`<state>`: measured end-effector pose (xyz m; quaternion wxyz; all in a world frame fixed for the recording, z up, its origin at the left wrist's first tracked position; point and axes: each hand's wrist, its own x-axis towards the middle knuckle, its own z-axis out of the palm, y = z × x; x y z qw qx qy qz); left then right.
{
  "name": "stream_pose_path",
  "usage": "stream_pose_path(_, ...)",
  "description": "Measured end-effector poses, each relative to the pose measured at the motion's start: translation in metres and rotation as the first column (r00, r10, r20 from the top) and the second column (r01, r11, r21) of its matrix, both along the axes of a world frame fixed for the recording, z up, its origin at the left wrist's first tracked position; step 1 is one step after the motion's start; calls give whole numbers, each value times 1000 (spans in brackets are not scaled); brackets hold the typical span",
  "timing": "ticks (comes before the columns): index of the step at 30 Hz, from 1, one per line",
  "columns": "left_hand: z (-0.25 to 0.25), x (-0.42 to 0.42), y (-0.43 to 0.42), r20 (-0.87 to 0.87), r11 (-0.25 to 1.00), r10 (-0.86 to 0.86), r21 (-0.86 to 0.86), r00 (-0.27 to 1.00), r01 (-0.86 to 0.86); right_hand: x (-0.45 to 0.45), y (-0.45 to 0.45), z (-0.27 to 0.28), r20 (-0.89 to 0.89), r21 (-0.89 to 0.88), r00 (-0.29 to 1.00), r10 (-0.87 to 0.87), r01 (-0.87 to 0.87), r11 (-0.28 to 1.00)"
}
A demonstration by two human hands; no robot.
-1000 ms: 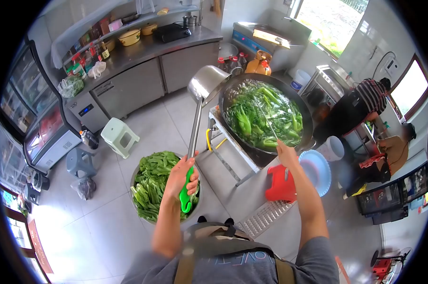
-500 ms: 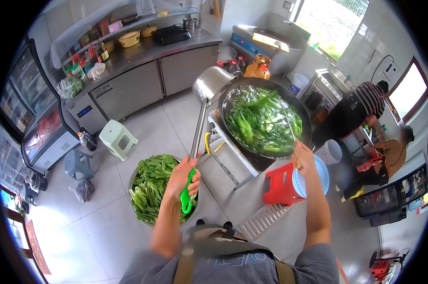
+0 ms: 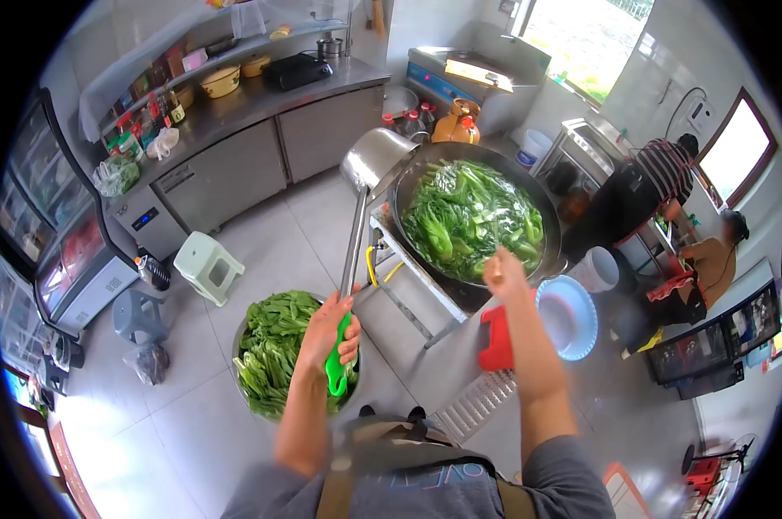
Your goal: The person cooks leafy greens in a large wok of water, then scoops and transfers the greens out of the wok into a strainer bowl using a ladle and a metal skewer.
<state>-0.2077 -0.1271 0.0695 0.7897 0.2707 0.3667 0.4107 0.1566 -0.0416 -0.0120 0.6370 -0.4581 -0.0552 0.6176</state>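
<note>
My left hand (image 3: 329,333) is wrapped round the green handle (image 3: 337,359) of a long metal ladle, whose deep bowl (image 3: 377,160) rests by the left rim of a big dark wok. Leafy greens (image 3: 469,216) lie in liquid inside the wok (image 3: 554,246). Over the wok's near edge, my right hand (image 3: 505,275) is closed and slightly blurred, with a thin utensil that reaches into the greens and is hard to make out. Below and left, a round metal basin (image 3: 356,381) holds more leafy greens (image 3: 278,346).
A red stool (image 3: 495,337) and a blue basin (image 3: 567,317) stand right of the wok. Two people (image 3: 646,186) (image 3: 711,264) are at the right counter. A gas cylinder (image 3: 457,123) is behind the wok. Left are a pale green stool (image 3: 209,266) and a grey stool (image 3: 137,316).
My right hand has moved left and a little down along the wok's near edge, after going right earlier. My left hand keeps its hold on the ladle. The view has shifted slightly.
</note>
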Motion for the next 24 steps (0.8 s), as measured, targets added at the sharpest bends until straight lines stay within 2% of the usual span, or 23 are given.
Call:
stream_pose_path(1, 0, -1, 0, -5, 1000, -6, -9, 1000, 6, -25, 1, 0, -87, 3, 996, -13, 13, 1000)
stream_pose_path(3, -2, -4, -1, 35, 1000, -26, -4, 999, 26, -57, -10, 8, -104, 21, 994, -38, 40, 999)
stream_pose_path(7, -8, -5, 1, 34, 1000, -5, -3, 999, 5, -95, -48, 10, 65, -9, 998, -4, 4, 1000)
stream_pose_path(9, -10, -3, 3, 26, 1000, 10, 5, 1000, -10, -115, -65, 10, 235, -81, 971, 48, -30, 996)
stream_pose_path(11, -8, -2, 5, 17, 1000, 21, 11, 1000, -22, -125, -78, -1, 567, -162, 793, 223, -158, 974)
stream_pose_path(13, -5, 0, 5, 8, 1000, 31, 4, 999, -31, -133, -90, 11, 741, -306, 556, 378, -222, 926)
stream_pose_path(14, -7, 1, 5, 20, 1000, 27, 3, 999, -27, -134, -94, 15, 793, -383, 412, 449, -236, 893)
stream_pose_path(16, -11, 0, 4, 41, 1000, 21, -5, 999, -20, -127, -97, 4, 883, -413, 119, 453, -262, 873)
stream_pose_path(18, -7, 2, 3, 26, 1000, 19, -20, 999, -19, -108, -91, -11, 886, -463, -161, 436, -238, 854)
stream_pose_path(19, -4, 4, 3, 20, 1000, 19, -22, 1000, -18, -101, -85, -4, 853, -522, -129, 506, -222, 823)
stream_pose_path(24, -6, 2, 1, 19, 1000, 2, -23, 1000, -1, -56, -47, -17, 801, -567, -356, 481, -192, 801)
